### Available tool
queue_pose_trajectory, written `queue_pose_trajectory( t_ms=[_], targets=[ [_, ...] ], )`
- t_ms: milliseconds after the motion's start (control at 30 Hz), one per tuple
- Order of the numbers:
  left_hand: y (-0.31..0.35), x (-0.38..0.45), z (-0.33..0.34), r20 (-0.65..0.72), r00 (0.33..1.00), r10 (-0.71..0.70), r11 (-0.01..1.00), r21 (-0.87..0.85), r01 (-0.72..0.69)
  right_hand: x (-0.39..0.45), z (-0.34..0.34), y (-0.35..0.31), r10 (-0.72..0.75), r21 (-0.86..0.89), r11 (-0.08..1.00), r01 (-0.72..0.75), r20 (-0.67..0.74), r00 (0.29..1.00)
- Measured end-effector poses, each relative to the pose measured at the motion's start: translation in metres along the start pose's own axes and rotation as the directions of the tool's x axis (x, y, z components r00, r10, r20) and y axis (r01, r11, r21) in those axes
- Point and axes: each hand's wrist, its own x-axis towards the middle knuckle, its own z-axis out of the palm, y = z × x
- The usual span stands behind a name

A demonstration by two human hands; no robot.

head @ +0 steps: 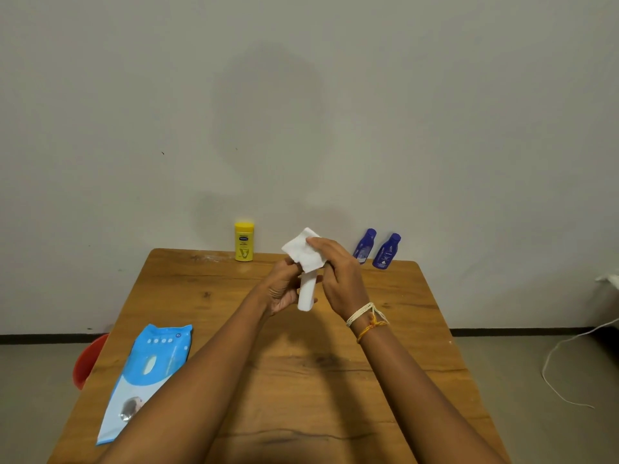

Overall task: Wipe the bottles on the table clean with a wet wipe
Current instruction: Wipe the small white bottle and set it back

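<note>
Both hands meet above the middle of the frame, over the wooden table [385,329]. Left hand [284,289] grips a white bottle [306,296], its fingers curled round the bottle's side; the bottle is held clear of the table top, roughly upright with a slight tilt, its lower end toward the viewer. Right hand [338,279] holds a white wet wipe [303,251], thumb and fingers closed on the wipe and pressing it against the upper end of the white bottle. The wipe covers the bottle's top, so the cap is hidden. A band of cream and orange threads [366,318] circles the right wrist.

Three further bottles stand upright along the far edge of the table, against the wall. A yellow bottle [244,242] stands left of centre. Two blue bottles stand right of centre: one blue bottle [365,245] is partly behind the right hand, and a second blue bottle [387,251] stands just beside it, further right. Whether the two blue bottles touch cannot be told.

A blue and white wipes pack [147,373] lies flat on the table at the lower left of the frame, partly covered by the left forearm. A red object [88,360] shows past the table's left edge. A white cord [566,343] runs across the floor at the right of the frame.
</note>
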Motion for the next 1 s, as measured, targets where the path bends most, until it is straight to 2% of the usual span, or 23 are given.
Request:
queue_pose_trajectory(
  t_ms=[100, 167, 267, 333, 400, 467, 567, 667, 767, 933, 1000],
  targets=[
    [0.002, 0.0, 0.004, 0.003, 1.0, -0.016, 0.999, 0.039, 0.016, 0.005, 0.006, 0.005, 0.19, 0.138, 0.974, -0.177, -0.087, 0.978],
    [0.002, 0.001, 0.007, -0.028, 1.0, 0.008, 0.984, 0.178, -0.003, 0.01, 0.012, 0.002, 0.409, 0.336, 0.87, -0.362, -0.08, 0.909],
    [0.003, 0.003, 0.009, -0.166, 0.972, 0.164, 0.912, 0.402, -0.086, 0.013, 0.015, -0.007, 0.568, 0.597, 0.655, -0.464, 0.016, 0.823],
    [0.004, 0.004, 0.007, -0.192, 0.947, 0.259, 0.877, 0.458, -0.147, 0.01, 0.011, -0.011, 0.612, 0.806, 0.404, -0.433, 0.113, 0.782],
    [0.006, 0.004, 0.005, -0.196, 0.934, 0.298, 0.854, 0.492, -0.169, 0.006, 0.006, -0.006, 0.668, 0.904, 0.156, -0.397, 0.2, 0.717],
    [0.009, 0.005, 0.005, -0.187, 0.928, 0.322, 0.832, 0.525, -0.182, 0.004, 0.003, -0.001, 0.699, 0.934, 0.051, -0.355, 0.221, 0.681],
    [0.006, 0.006, 0.009, -0.137, 0.928, 0.346, 0.79, 0.575, -0.21, 0.005, 0.004, -0.003, 0.696, 0.949, 0.079, -0.306, 0.167, 0.698],
    [0.002, 0.006, 0.012, -0.116, 0.925, 0.362, 0.763, 0.606, -0.223, 0.008, 0.005, 0.0, 0.676, 0.93, 0.159, -0.332, 0.142, 0.723],
    [0.004, 0.003, 0.015, -0.097, 0.922, 0.374, 0.762, 0.599, -0.246, 0.013, 0.0, 0.004, 0.649, 0.915, 0.185, -0.358, 0.16, 0.744],
    [0.016, -0.001, 0.018, -0.005, 0.936, 0.351, 0.762, 0.583, -0.282, 0.016, -0.006, 0.015, 0.611, 0.92, 0.112, -0.374, 0.233, 0.757],
    [0.016, 0.003, 0.018, -0.048, 0.934, 0.354, 0.728, 0.641, -0.243, 0.015, -0.001, 0.015, 0.642, 0.938, 0.096, -0.332, 0.197, 0.741]
  ],
)
